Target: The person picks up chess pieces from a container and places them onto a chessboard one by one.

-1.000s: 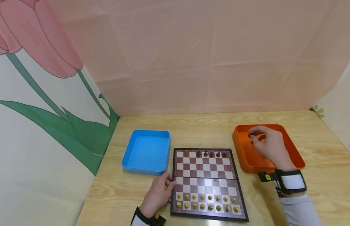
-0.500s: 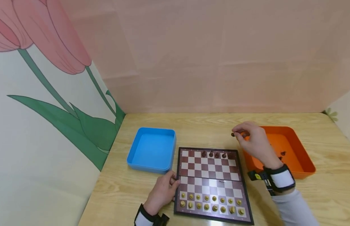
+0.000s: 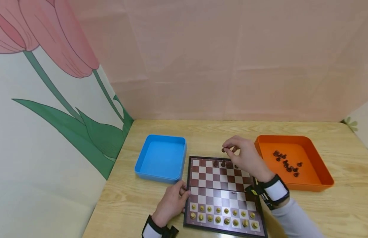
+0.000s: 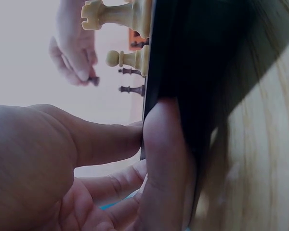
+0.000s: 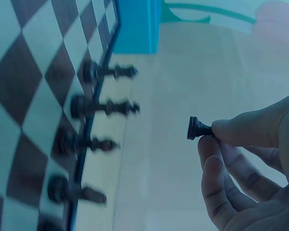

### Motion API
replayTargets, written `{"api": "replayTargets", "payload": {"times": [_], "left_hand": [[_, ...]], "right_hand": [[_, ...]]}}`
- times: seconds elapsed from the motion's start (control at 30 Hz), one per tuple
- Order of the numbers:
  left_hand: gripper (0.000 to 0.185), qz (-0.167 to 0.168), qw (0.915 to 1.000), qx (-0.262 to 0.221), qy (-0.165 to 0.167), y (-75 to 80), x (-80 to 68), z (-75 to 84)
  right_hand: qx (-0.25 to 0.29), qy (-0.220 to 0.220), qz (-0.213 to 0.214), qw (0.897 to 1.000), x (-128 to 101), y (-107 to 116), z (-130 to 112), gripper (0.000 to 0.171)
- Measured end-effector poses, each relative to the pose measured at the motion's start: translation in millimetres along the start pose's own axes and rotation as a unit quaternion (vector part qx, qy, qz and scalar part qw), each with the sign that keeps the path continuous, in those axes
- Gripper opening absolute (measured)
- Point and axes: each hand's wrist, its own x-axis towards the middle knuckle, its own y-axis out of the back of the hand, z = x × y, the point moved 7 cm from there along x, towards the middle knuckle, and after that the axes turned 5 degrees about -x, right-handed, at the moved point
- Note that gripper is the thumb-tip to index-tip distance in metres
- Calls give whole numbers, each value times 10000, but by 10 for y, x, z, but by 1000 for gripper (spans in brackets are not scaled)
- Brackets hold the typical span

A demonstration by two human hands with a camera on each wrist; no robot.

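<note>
My right hand (image 3: 246,158) is above the chessboard's far edge, pinching a small dark chess piece (image 5: 193,129) between thumb and fingertips. The piece's base shows in the right wrist view; its top is hidden by the fingers. My left hand (image 3: 170,201) grips the left edge of the chessboard (image 3: 212,180), with one finger under it in the left wrist view. Several dark chess pieces (image 5: 106,107) stand along the board's far row, partly covered by the right hand in the head view. Two rows of gold chess pieces (image 3: 218,210) stand on the near side.
An orange tray (image 3: 309,187) at the right holds several loose dark pieces (image 3: 286,164). To the left, behind my left hand, stands a blue tray (image 3: 158,178). The wooden table (image 3: 118,198) meets a pink backdrop at the back.
My right hand has lifted a dark piece from the orange tray and carried it left to the board's far edge. The left hand keeps its grip on the board. The head view has shifted slightly.
</note>
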Motion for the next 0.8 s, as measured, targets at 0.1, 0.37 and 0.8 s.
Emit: {"api": "replayTargets", "payload": {"times": [0.1, 0.37, 0.8], "left_hand": [[9, 14, 10000, 14, 15, 7, 4, 2], [9, 4, 10000, 8, -48, 10, 32, 20], [9, -23, 10000, -83, -32, 0, 3, -23]], "right_hand": [[126, 78, -168, 9997, 29, -105, -69, 18], [420, -128, -892, 9950, 62, -388, -134, 19], [728, -339, -1767, 9810, 8, -768, -156, 16]]}}
